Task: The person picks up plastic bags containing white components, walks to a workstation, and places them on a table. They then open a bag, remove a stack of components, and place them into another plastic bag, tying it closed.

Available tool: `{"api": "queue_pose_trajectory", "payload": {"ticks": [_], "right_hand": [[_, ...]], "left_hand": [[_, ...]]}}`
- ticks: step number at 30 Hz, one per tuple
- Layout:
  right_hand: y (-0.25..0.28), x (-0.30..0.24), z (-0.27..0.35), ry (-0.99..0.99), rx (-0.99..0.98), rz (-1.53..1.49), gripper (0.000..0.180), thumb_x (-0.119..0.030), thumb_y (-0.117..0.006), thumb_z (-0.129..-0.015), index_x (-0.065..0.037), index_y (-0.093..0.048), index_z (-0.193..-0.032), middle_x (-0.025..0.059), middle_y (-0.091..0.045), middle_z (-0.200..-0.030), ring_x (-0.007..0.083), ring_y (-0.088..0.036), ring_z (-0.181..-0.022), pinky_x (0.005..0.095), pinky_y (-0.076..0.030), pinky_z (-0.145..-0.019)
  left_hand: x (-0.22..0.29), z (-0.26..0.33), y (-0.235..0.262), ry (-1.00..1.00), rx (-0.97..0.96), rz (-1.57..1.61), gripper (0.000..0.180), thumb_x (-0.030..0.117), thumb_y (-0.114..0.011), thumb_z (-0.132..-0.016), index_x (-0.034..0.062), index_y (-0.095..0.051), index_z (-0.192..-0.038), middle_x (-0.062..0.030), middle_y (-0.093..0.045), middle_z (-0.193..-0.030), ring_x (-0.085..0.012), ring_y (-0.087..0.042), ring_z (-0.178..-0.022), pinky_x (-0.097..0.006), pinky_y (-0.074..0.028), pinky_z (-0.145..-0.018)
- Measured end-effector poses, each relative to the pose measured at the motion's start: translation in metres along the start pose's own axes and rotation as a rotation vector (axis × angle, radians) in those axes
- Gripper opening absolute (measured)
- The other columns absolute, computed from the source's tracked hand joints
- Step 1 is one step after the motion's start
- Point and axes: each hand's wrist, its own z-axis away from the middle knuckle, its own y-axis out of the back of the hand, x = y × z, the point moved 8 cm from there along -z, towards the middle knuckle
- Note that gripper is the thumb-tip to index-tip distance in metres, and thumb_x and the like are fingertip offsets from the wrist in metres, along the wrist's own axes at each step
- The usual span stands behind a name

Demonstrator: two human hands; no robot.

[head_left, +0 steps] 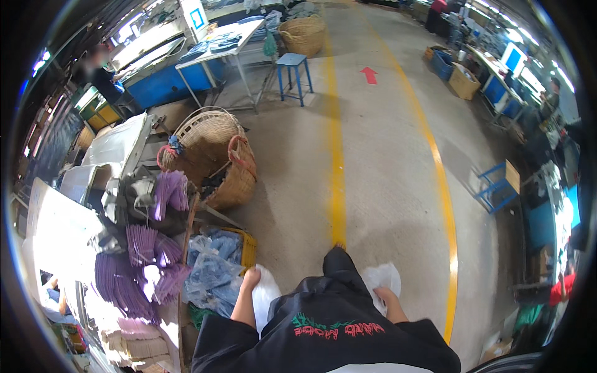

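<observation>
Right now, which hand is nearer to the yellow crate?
Left. The left hand is close to the yellow crate, gripping a white bundle; the right hand is farther off, past the black shirt.

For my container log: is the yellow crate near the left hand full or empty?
Looks full: blue plastic-wrapped bundles heap over the yellow crate, hiding its inside.

On the near side, the bent left forearm (244, 307) angles forward to a left hand (251, 278) with curled fingers, while to the right and well apart from it the right forearm (395, 312) angles forward and inward to a similarly curled right hand (384, 292), slightly nearer.
</observation>
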Motion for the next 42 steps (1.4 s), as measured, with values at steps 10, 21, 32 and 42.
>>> {"api": "queue_pose_trajectory", "payload": {"ticks": [10,21,32,42], "right_hand": [[0.133,-0.259,-0.158,0.061,-0.171,0.015,0.047,-0.04,-0.062,-0.092,-0.001,-0.072,-0.116,0.0205,-0.071,-0.111,0.0309,-0.068,-0.099,0.0482,-0.053,-0.083],[0.245,-0.915,-0.291,0.415,-0.018,0.437,0.067,-0.043,-0.067,-0.088,0.008,-0.062,-0.131,0.0253,-0.069,-0.125,0.0346,-0.068,-0.112,0.046,-0.053,-0.092],[0.183,-1.067,-0.392,0.127,-0.34,0.032,0.053,-0.04,-0.069,-0.091,0.004,-0.067,-0.121,0.014,-0.071,-0.109,0.0273,-0.068,-0.098,0.0442,-0.053,-0.088],[0.136,-1.302,-0.542,0.013,-0.485,0.22,0.046,-0.036,-0.067,-0.091,0.002,-0.069,-0.117,0.0163,-0.073,-0.102,0.0322,-0.07,-0.088,0.0493,-0.054,-0.078]], "left_hand": [[0.211,-0.248,0.065,0.174,0.045,0.909,0.042,0.021,-0.054,-0.101,-0.0003,-0.057,-0.137,-0.0128,-0.068,-0.123,-0.0245,-0.064,-0.11,-0.039,-0.05,-0.097],[0.374,-0.43,0.16,0.266,-0.298,1.366,0.047,0.022,-0.048,-0.109,0.0038,-0.042,-0.152,-0.0076,-0.058,-0.142,-0.02,-0.056,-0.127,-0.036,-0.043,-0.109],[0.515,-0.74,0.437,-0.07,-0.174,1.228,0.066,0.027,-0.056,-0.105,-0.0022,-0.029,-0.158,-0.0112,-0.045,-0.155,-0.0199,-0.043,-0.141,-0.035,-0.032,-0.119],[0.43,-0.934,0.578,0.241,0.235,1.647,0.039,0.011,-0.042,-0.102,0.001,-0.055,-0.137,-0.0116,-0.067,-0.128,-0.025,-0.065,-0.117,-0.041,-0.051,-0.103]]}}
